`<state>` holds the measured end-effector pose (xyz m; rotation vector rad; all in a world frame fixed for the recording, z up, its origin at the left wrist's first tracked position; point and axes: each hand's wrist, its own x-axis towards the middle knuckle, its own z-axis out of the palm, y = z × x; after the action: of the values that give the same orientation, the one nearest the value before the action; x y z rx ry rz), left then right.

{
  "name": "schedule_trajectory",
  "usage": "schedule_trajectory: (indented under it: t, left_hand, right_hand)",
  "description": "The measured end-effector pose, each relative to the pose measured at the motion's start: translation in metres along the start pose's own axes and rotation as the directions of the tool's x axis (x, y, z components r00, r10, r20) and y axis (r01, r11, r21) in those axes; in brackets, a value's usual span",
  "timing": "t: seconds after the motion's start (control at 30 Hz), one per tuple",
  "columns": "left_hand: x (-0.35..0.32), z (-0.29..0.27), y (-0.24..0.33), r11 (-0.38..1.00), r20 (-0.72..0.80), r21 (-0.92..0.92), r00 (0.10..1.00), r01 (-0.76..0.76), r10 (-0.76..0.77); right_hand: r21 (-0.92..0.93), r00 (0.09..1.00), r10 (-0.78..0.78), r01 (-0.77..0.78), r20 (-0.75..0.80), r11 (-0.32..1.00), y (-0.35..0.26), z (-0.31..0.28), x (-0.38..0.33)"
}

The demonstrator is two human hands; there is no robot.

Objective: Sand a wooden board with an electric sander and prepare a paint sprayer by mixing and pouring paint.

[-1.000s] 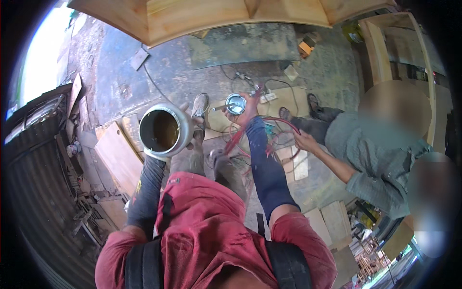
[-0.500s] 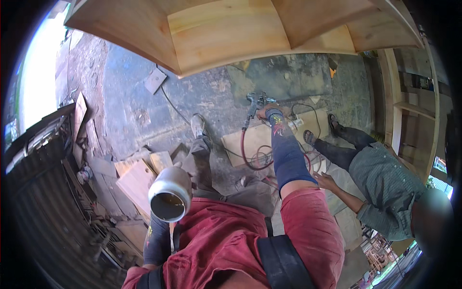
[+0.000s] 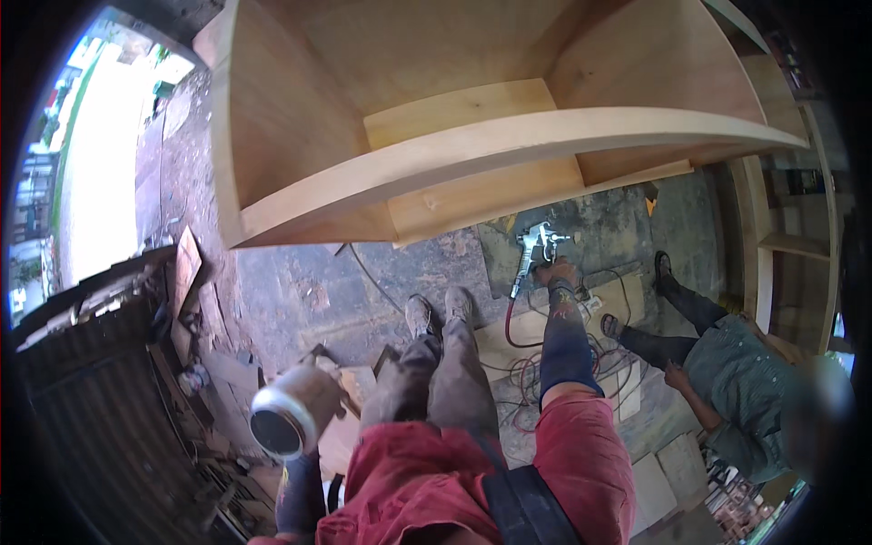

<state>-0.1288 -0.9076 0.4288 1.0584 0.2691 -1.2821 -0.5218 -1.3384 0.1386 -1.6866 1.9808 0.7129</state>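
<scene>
My left hand [image 3: 340, 394] is wrapped round a pale metal paint cup [image 3: 313, 398], mostly hidden behind it. The cup is tilted, and its round open mouth shows a dark inside. Stretched forward, my right hand [image 3: 558, 272] grips a silver spray gun [image 3: 538, 243], its nozzle pointing right. A dark red hose [image 3: 511, 329] hangs from the gun's handle. Ahead stands a large bare-wood cabinet [image 3: 454, 150] with open compartments; the gun is below its near edge, apart from it.
To my right is another person [image 3: 740, 391] in a dark checked shirt. Coiled hose [image 3: 531, 377] and cords lie on the floor by my right arm. Wood offcuts and corrugated sheeting [image 3: 100, 418] fill the left side. A wooden frame [image 3: 754, 245] stands at the far right.
My feet have come together, and the cabinet now fills more of the upper view. The spray gun has turned with its nozzle to the right. The cup stays in my left hand.
</scene>
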Motion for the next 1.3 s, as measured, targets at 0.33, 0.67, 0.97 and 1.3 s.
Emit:
schedule_trajectory:
  t: [0.33, 0.67, 0.97, 1.3]
  left_hand:
    - [0.061, -0.014, 0.095, 0.951, 0.267, -0.271, 0.938, -0.148, 0.222]
    - [0.216, -0.03, 0.305, 0.948, 0.452, -0.319, 0.88, 0.01, 0.143]
    - [0.392, 0.021, 0.535, 0.874, 0.636, -0.111, 0.709, 0.473, -0.303]
    - [0.596, 0.168, 0.692, 0.939, 0.674, 0.147, 0.662, 0.312, -0.326]
  right_hand:
    - [0.084, 0.971, -0.175, 0.191, -0.165, 0.978, 0.044, -0.03, -0.155]
    - [-0.158, 0.915, -0.166, 0.237, 0.366, 0.959, -0.022, 0.005, -0.305]
    - [0.425, 0.856, -0.428, 0.286, 0.288, 0.859, -0.342, 0.072, -0.367]
    - [0.752, 0.901, -0.314, -0.02, 0.299, 0.659, -0.677, 0.037, -0.14]
